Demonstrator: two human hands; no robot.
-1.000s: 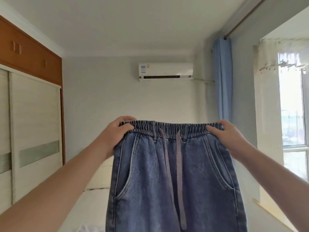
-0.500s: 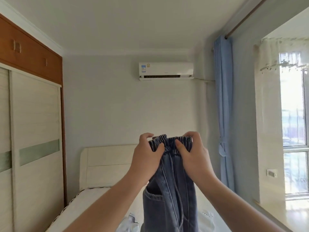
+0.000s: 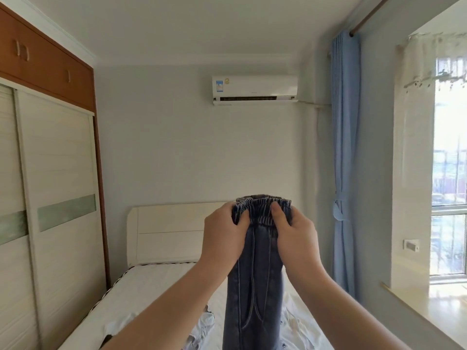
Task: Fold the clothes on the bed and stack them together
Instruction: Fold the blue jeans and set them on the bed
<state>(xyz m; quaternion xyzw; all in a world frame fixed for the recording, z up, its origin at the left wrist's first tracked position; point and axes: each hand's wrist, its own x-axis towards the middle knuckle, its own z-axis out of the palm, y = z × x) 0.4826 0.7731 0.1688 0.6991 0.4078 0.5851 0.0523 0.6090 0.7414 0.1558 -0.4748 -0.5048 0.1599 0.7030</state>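
Note:
A pair of blue jeans (image 3: 254,294) with an elastic waistband hangs in front of me, folded in half lengthwise so the two waist ends meet. My left hand (image 3: 223,238) grips the left side of the bunched waistband. My right hand (image 3: 294,236) grips the right side, thumb over the denim. The legs hang down over the bed (image 3: 151,286) and run out of the frame's bottom. Pale, light-coloured clothes (image 3: 202,327) lie crumpled on the mattress beneath the jeans.
A cream headboard (image 3: 171,233) stands against the far wall. A wardrobe with sliding doors (image 3: 50,198) runs along the left. On the right are a blue curtain (image 3: 345,160), a window sill (image 3: 434,311) and a window. An air conditioner (image 3: 255,89) hangs high on the wall.
My hands came together, folding the spread jeans in half at the waistband. The jeans then dropped lower in view, exposing the headboard and bed.

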